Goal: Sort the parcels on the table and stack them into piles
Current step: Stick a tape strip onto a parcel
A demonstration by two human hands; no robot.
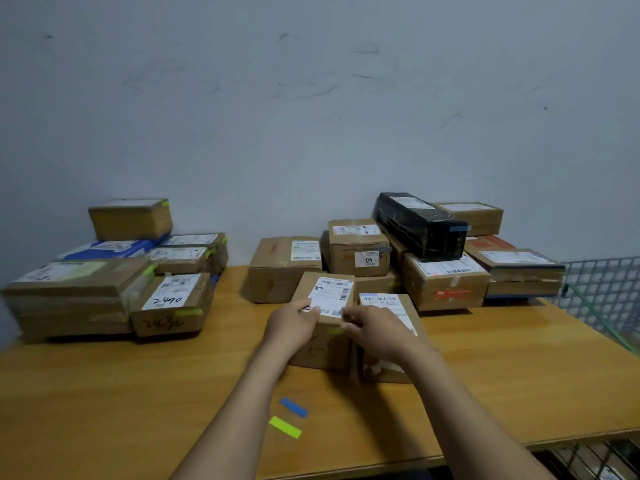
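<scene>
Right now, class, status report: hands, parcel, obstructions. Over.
Left hand and right hand grip brown cardboard parcel with white label. Second labelled cardboard parcel alongside its right.

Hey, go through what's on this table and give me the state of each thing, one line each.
Centre box: on the table, label up, held.
Left hand: grips its left edge.
Right hand: fingers curled on its right edge.
Neighbouring box: label up, partly hidden by the right hand.
Black parcel: lying atop the right pile.
Blue strip: flat, untouched.
Green strip: flat, untouched.
</scene>
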